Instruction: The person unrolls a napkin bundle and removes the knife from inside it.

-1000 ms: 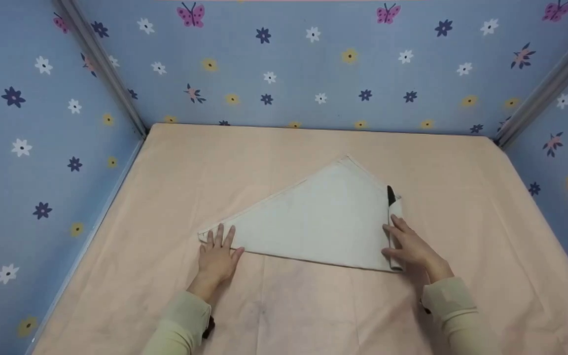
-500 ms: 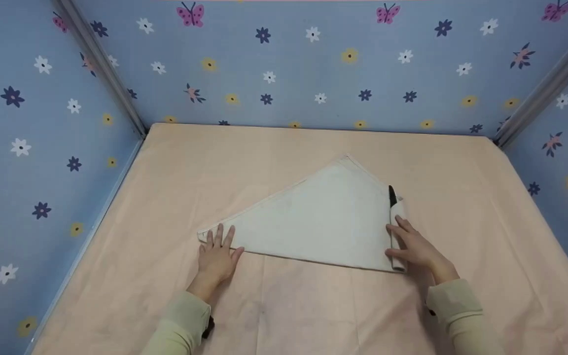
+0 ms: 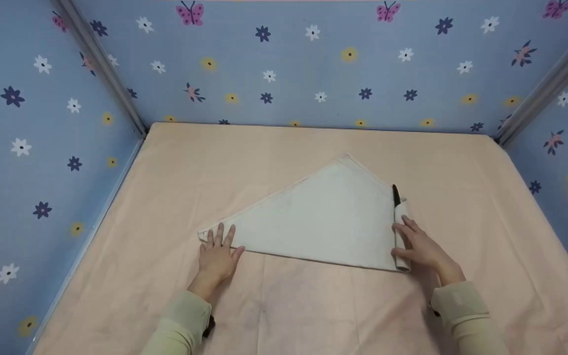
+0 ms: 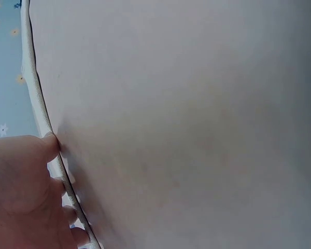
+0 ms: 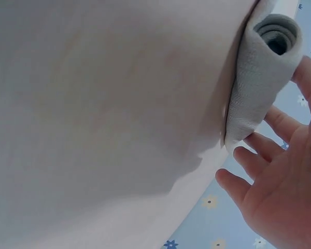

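An off-white cloth [image 3: 308, 217], folded to slanted edges, lies on the table. Its right end is wound into a narrow roll [image 3: 401, 256]; in the right wrist view the roll's end [image 5: 277, 37] shows a spiral of layers. A black pointed tip [image 3: 396, 194] sticks out past the roll's far end. My left hand [image 3: 219, 259] rests with spread fingers on the cloth's narrow left corner. Across the roll lies my right hand [image 3: 424, 249], its spread fingers and thumb touching the roll. The right wrist view shows this hand's relaxed fingers [image 5: 254, 163] beside the roll.
A peach cover [image 3: 284, 315] with creases is spread over the table under the cloth. Blue walls [image 3: 303, 64] with flowers and butterflies stand at the back and both sides, with grey posts [image 3: 111, 74] in the corners.
My right hand and the roll have shifted slightly to the right, and the flat part of the cloth has grown a little wider there. My left hand has stayed in place.
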The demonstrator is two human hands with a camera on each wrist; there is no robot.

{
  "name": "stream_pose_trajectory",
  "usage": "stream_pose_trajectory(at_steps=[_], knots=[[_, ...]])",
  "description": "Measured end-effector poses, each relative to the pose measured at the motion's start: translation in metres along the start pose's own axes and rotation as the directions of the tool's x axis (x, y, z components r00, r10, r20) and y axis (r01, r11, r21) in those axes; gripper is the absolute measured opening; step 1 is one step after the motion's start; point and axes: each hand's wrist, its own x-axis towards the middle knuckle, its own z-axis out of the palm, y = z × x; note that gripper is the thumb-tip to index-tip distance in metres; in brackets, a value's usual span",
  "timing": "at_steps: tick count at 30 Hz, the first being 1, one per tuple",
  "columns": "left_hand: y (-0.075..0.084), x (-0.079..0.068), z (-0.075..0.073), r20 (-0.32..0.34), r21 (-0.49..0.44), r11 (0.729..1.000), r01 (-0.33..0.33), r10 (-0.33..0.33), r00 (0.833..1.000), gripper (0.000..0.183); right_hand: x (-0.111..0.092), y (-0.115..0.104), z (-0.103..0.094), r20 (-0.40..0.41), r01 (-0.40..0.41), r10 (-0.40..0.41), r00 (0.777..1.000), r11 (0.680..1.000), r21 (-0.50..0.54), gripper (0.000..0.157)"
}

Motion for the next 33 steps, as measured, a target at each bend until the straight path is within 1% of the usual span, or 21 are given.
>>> stream_pose_trajectory(at_steps=[6,10,11,12,15,17,18,19,25,33], knots=[[0.001,0.000,-0.002,0.008,0.001,1.000,0.000,0.000,1.000,0.061,-0.002,0.002,-0.002,0.001,-0.007,0.007,1.000,1.000,0.010,0.066],[0.000,0.000,-0.001,-0.001,-0.040,0.999,-0.010,0.010,1.000,0.063,-0.004,0.004,-0.003,-0.003,-0.002,0.002,1.000,1.000,-0.001,0.066],[-0.003,0.002,0.005,-0.024,-0.049,0.999,-0.023,0.022,0.999,0.065,-0.004,0.004,-0.003,-0.005,0.000,0.000,1.000,1.000,-0.003,0.066],[-0.004,0.002,0.005,-0.029,-0.061,0.998,-0.027,0.026,0.999,0.066,-0.004,0.004,-0.004,-0.005,0.000,0.000,1.000,1.000,-0.005,0.065],[-0.004,0.001,0.005,-0.026,-0.081,0.996,-0.028,0.026,0.999,0.066,-0.005,0.006,-0.004,-0.004,-0.005,0.005,1.000,1.000,-0.004,0.064],[-0.003,0.001,0.005,-0.023,-0.074,0.997,-0.023,0.022,1.000,0.065,-0.006,0.006,-0.004,-0.003,-0.012,0.012,1.000,1.000,0.004,0.064],[0.000,-0.001,-0.001,-0.003,-0.072,0.997,-0.011,0.011,1.000,0.063,-0.006,0.006,-0.005,-0.002,-0.018,0.018,1.000,1.000,0.009,0.064],[0.001,-0.001,-0.002,-0.001,-0.062,0.998,-0.009,0.009,1.000,0.062,-0.006,0.007,-0.005,-0.001,-0.020,0.020,1.000,1.000,0.012,0.063],[0.002,0.000,-0.003,-0.003,-0.011,1.000,-0.007,0.007,1.000,0.061,-0.008,0.009,-0.006,-0.002,-0.020,0.020,1.000,0.999,0.037,0.062],[0.000,0.000,0.000,0.003,-0.008,1.000,-0.001,0.001,1.000,0.063,-0.012,0.013,-0.010,-0.006,-0.036,0.037,0.999,0.998,0.051,0.063]])
